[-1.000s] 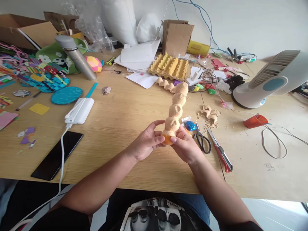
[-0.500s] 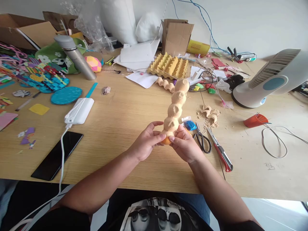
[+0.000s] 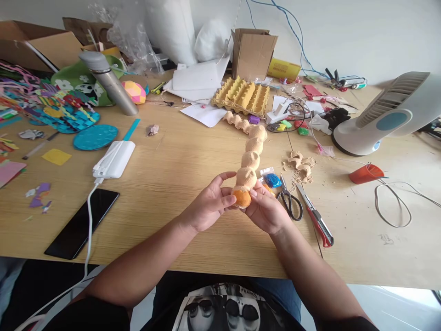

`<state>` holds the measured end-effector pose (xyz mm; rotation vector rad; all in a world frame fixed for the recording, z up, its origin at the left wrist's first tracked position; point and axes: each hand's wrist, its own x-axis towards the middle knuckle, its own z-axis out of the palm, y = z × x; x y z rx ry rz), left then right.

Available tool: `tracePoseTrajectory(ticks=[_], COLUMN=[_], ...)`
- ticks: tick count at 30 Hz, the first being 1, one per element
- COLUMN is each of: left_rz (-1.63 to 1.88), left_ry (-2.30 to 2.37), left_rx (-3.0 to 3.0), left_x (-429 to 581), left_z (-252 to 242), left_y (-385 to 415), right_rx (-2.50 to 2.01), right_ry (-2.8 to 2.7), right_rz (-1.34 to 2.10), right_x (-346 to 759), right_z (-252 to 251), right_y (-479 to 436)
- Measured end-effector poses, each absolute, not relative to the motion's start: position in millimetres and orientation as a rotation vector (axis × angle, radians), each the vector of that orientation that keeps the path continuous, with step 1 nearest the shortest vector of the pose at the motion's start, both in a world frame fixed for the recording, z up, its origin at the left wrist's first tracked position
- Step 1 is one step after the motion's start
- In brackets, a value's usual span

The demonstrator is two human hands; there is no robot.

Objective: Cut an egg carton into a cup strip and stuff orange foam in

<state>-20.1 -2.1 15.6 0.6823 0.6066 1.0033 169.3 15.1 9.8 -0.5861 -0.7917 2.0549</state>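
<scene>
Between both hands I hold a strip of egg carton (image 3: pixel 251 160), a row of several beige bumps pointing away from me. Its nearest bump is covered in orange clay (image 3: pixel 242 198). My left hand (image 3: pixel 211 202) grips the near end from the left, thumb on the orange part. From the other side my right hand (image 3: pixel 267 207) pinches the same end, its thumb at the orange bump's edge. Close to the right hand lie a blue clay packet (image 3: pixel 273 179), black-handled scissors (image 3: pixel 291 202) and a red utility knife (image 3: pixel 319 220). A bit of orange shows behind the right fingers.
Carton scraps (image 3: pixel 301 164) lie to the right, another carton strip (image 3: pixel 236 122) beyond. A yellow egg tray (image 3: pixel 241 95) sits at the back. At right stand a white fan (image 3: pixel 382 119) and orange cup (image 3: pixel 367 173); at left are a phone (image 3: pixel 81 224), power bank (image 3: pixel 114 160) and steel flask (image 3: pixel 112 85).
The carton strip has tipped, its far end lower and the orange near end turned more into view. A purple packet behind it now shows. Both hands keep their hold.
</scene>
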Motion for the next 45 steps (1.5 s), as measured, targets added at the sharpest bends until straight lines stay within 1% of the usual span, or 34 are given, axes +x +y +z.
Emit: tracePoseTrajectory(ticks=[7,16,27,39,45], left_rz=[1.074,1.157,1.195,1.072,1.115], left_ry=[0.739,0.689,0.705,0.747,0.761], left_rx=[0.764,0.815,0.759,0.743,0.609], left_x=[-16.6,-14.7,-11.4,-15.0,-13.4], left_z=[13.1,15.5,12.3,13.2,13.5], left_y=[-6.4,-8.5,-10.1,-7.6,-7.0], right_rx=[-0.550,-0.514,-0.513,-0.545,-0.573], right_ry=[-0.757,-0.724,-0.782,-0.869,-0.882], right_rz=[2.059,2.083,2.033,2.054,2.026], right_x=[165.1,162.6,162.3,167.5,164.6], right_z=[12.1,11.8,13.7,11.8,12.1], right_y=[13.4,10.6,9.0,12.0,9.4])
